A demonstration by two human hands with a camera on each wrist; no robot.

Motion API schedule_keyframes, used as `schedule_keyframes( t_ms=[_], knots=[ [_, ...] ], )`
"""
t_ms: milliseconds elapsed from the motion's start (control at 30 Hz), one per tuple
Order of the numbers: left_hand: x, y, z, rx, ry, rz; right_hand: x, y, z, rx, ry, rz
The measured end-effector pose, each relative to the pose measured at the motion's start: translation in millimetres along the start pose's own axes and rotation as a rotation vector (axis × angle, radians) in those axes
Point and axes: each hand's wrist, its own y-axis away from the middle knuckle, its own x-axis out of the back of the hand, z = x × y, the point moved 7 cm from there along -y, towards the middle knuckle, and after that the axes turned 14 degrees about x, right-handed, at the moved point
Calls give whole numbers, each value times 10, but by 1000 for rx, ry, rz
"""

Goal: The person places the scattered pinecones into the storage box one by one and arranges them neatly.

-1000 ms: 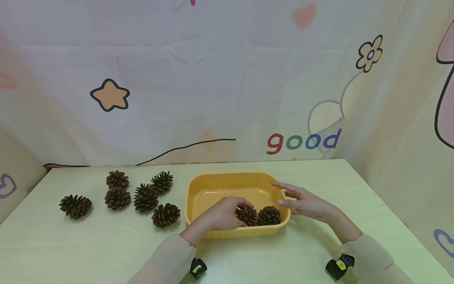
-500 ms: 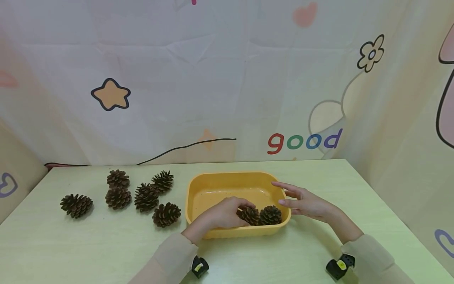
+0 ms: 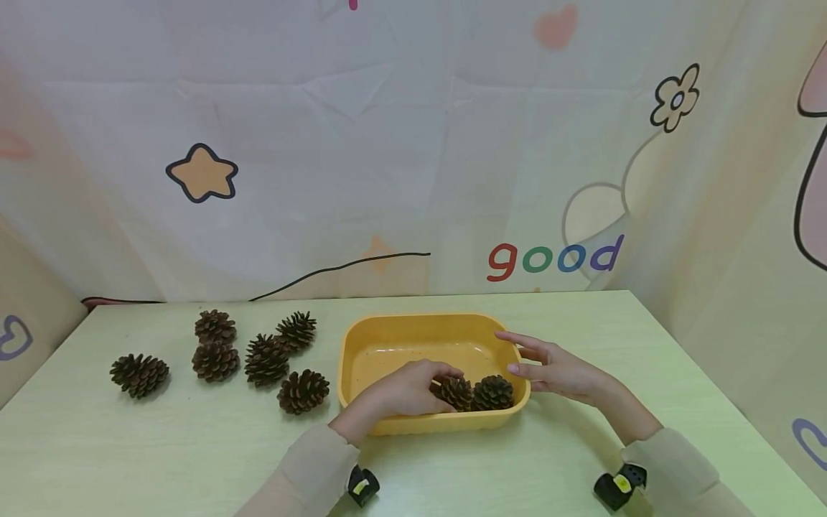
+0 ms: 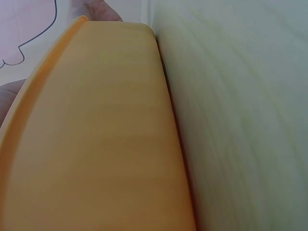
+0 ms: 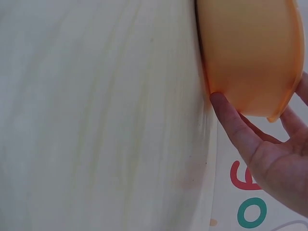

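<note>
In the head view, a yellow plastic basin [image 3: 400, 424] stands on the table with two brown pine cones inside, near its right front corner. My left hand [image 3: 413, 389] reaches over the front rim and grips the left pine cone [image 3: 457, 393]; part of its fingers is hidden. Touching it on the right is the other pine cone [image 3: 494, 393]. My right hand [image 3: 563, 371] rests against the basin's right end, fingers fairly straight and spread. The right wrist view shows fingertips [image 5: 219, 98] low on the basin's outer wall. The left wrist view shows mostly the basin's side [image 4: 110, 130].
Left of the basin, several pine cones lie on the pale table [image 3: 194, 452], among them a lone pine cone [image 3: 139, 375] at far left and a nearer pine cone [image 3: 303, 392] close to the basin. A printed cloth [image 3: 362, 179] hangs behind the table.
Almost nothing differs. Both hands, the basin and the pine cones keep their places, with only a slight shift of the whole head view.
</note>
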Motion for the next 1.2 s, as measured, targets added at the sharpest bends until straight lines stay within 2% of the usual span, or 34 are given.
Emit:
schedule_keyframes(
  t_ms=[367, 633, 867, 1033, 1200],
  knots=[
    [90, 79, -97, -12, 102, 16, 3, -1, 6, 3, 27, 0],
    [257, 260, -128, -89, 119, 57, 8, 7, 8, 2, 28, -2],
    [393, 406, -161, -127, 158, 89, 7, 15, 5, -1, 20, -5],
    [478, 510, -201, -136, 202, 93, -5, 14, 3, 2, 17, -9],
    [590, 633, -275, -137, 230, 123, 1, 9, 6, 1, 27, 3]
  ],
)
